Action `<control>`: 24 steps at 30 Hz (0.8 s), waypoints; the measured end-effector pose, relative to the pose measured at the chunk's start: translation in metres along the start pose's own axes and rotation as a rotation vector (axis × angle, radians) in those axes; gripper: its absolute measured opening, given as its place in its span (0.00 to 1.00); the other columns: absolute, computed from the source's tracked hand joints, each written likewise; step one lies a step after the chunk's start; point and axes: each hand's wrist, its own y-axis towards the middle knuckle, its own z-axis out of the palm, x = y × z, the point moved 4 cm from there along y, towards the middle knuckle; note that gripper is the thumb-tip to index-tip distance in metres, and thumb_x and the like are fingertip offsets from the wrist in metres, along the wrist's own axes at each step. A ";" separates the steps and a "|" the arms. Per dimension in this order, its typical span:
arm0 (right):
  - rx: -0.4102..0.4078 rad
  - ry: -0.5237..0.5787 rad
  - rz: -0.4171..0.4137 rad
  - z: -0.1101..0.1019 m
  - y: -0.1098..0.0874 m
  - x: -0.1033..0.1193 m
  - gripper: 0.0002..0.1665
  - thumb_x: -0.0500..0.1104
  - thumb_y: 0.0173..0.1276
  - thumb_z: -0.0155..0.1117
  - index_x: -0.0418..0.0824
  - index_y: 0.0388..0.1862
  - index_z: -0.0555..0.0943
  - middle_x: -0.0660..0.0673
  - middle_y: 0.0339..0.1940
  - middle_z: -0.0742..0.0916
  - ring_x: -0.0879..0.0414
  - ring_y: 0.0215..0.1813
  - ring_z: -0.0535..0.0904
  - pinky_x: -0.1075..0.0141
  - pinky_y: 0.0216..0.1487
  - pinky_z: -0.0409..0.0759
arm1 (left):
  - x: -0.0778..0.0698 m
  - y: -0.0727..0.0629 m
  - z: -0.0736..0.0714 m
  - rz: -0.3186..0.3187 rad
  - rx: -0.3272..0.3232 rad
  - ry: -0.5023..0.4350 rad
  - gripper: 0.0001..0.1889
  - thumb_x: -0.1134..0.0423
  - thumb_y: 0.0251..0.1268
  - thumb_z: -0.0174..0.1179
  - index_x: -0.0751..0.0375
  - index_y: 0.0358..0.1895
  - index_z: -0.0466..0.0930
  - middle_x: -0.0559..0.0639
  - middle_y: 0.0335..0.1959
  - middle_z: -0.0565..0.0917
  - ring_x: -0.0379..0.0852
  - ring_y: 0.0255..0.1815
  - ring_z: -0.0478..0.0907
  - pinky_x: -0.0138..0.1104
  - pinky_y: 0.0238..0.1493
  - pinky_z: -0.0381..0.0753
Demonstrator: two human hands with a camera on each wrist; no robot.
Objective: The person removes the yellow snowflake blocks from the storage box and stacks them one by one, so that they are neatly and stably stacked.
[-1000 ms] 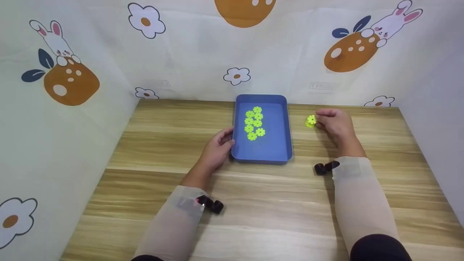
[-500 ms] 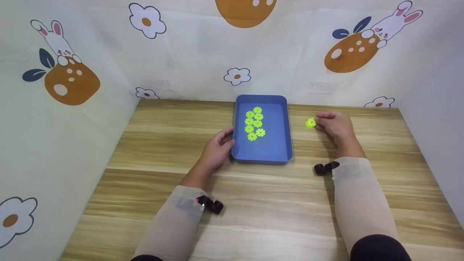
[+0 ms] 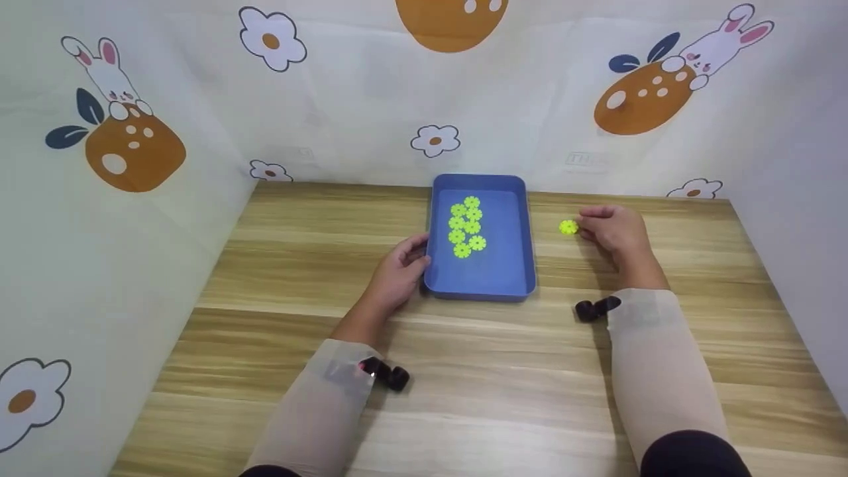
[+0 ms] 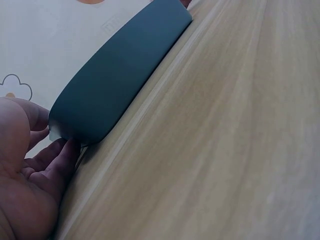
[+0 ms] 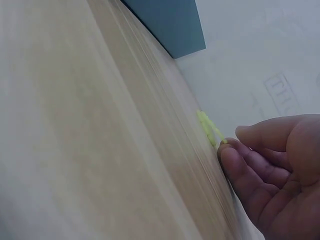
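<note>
My left hand [image 3: 397, 270] rests its fingertips against the outer left wall of a blue rectangular tray [image 3: 490, 275]. In the left wrist view, fingers [image 4: 65, 155] touch the bottom of the tray's corner. Several yellow-green flower-shaped discs [image 3: 471, 226] lie flat inside the tray. To its right, my right hand [image 3: 615, 230] pinches the edge of another flower-shaped disc [image 3: 568, 227] low over the table. Seen from the right wrist, this disc [image 5: 219, 132] tilts up toward my fingertips, with a second disc [image 5: 205, 127] beneath it.
A wood-grain table [image 3: 477, 384] runs back to a pale cloth wall [image 3: 358, 93] printed with rabbits, oranges and flowers. More cloth stands at the left and right sides. A black wrist camera [image 3: 387, 374] sits on the left wrist, another camera [image 3: 596, 309] on the right.
My right hand has come down slightly, lowering the pinched disc until it nearly covers the one under it. The left hand and tray stay in place.
</note>
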 end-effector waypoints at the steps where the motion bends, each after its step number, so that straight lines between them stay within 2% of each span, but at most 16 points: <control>1: 0.003 -0.002 -0.004 0.000 0.000 0.000 0.24 0.44 0.74 0.73 0.33 0.64 0.84 0.56 0.42 0.91 0.67 0.41 0.89 0.74 0.49 0.90 | 0.000 0.000 0.000 0.000 0.000 0.000 0.26 0.67 0.80 0.57 0.60 0.77 0.73 0.57 0.76 0.78 0.55 0.77 0.76 0.47 0.80 0.75; 7: 0.017 0.001 -0.011 0.000 -0.002 0.002 0.24 0.43 0.75 0.72 0.32 0.65 0.83 0.57 0.39 0.91 0.66 0.42 0.89 0.73 0.50 0.90 | -0.001 -0.001 0.000 0.000 -0.010 0.000 0.26 0.68 0.79 0.58 0.61 0.77 0.73 0.57 0.76 0.78 0.55 0.77 0.77 0.46 0.80 0.76; 13: 0.061 0.096 -0.018 0.002 -0.009 0.015 0.26 0.42 0.78 0.69 0.34 0.70 0.79 0.44 0.59 0.90 0.57 0.56 0.89 0.65 0.63 0.89 | -0.001 -0.001 -0.001 -0.004 -0.013 0.009 0.26 0.67 0.79 0.58 0.61 0.77 0.73 0.58 0.76 0.78 0.55 0.76 0.77 0.46 0.79 0.76; 15: 0.077 0.116 -0.044 0.003 -0.012 0.023 0.26 0.41 0.78 0.68 0.34 0.71 0.79 0.43 0.61 0.90 0.55 0.58 0.88 0.61 0.67 0.88 | -0.001 -0.001 -0.001 -0.008 -0.013 0.010 0.26 0.67 0.79 0.58 0.61 0.77 0.73 0.57 0.76 0.78 0.54 0.76 0.77 0.46 0.80 0.76; 18: 0.079 0.122 -0.101 0.006 -0.019 0.036 0.25 0.40 0.77 0.68 0.33 0.69 0.80 0.48 0.52 0.92 0.55 0.55 0.90 0.61 0.65 0.89 | -0.001 -0.001 0.000 -0.007 -0.007 0.004 0.26 0.67 0.79 0.58 0.60 0.77 0.73 0.57 0.77 0.78 0.55 0.77 0.77 0.46 0.80 0.76; 21: 0.081 0.149 -0.162 0.012 -0.026 0.048 0.23 0.37 0.76 0.69 0.31 0.66 0.81 0.54 0.41 0.94 0.59 0.48 0.92 0.64 0.57 0.91 | -0.001 0.000 0.000 0.001 0.000 -0.005 0.26 0.68 0.79 0.58 0.61 0.77 0.73 0.58 0.77 0.77 0.56 0.77 0.76 0.47 0.80 0.76; 24: 0.099 0.186 -0.209 0.021 -0.033 0.059 0.21 0.34 0.75 0.68 0.29 0.64 0.82 0.56 0.37 0.94 0.61 0.43 0.92 0.67 0.51 0.92 | 0.001 0.001 0.000 0.010 0.006 -0.015 0.26 0.69 0.79 0.57 0.63 0.77 0.73 0.60 0.77 0.77 0.57 0.77 0.76 0.48 0.80 0.76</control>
